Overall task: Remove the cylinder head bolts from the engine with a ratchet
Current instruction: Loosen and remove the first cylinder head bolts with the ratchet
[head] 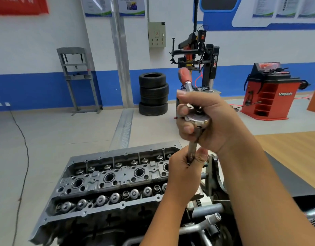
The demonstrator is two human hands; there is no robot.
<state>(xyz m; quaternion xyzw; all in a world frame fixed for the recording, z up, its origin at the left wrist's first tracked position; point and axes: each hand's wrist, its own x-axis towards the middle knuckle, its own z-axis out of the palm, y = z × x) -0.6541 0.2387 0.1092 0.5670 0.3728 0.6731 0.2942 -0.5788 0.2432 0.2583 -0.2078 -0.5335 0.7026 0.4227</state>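
The grey cylinder head (107, 181) lies open on top of the engine, with valve springs in two rows and round plug wells down the middle. A chrome ratchet (197, 121) with a red handle (185, 75) is lifted above the head's right end. My right hand (211, 121) grips the ratchet at its round head. Below it, a thin steel extension bar (193, 148) runs downward, and my left hand (185, 173) is curled round this bar. The bar's lower end and any bolt on it are hidden by my left hand.
Engine stand parts and pipes (210, 212) sit to the right of the head. On the far floor stand a stack of tyres (153, 94), a tyre changer (195, 55), a red wheel balancer (270, 91) and a grey press frame (78, 77). A black cable (23, 157) crosses the floor at left.
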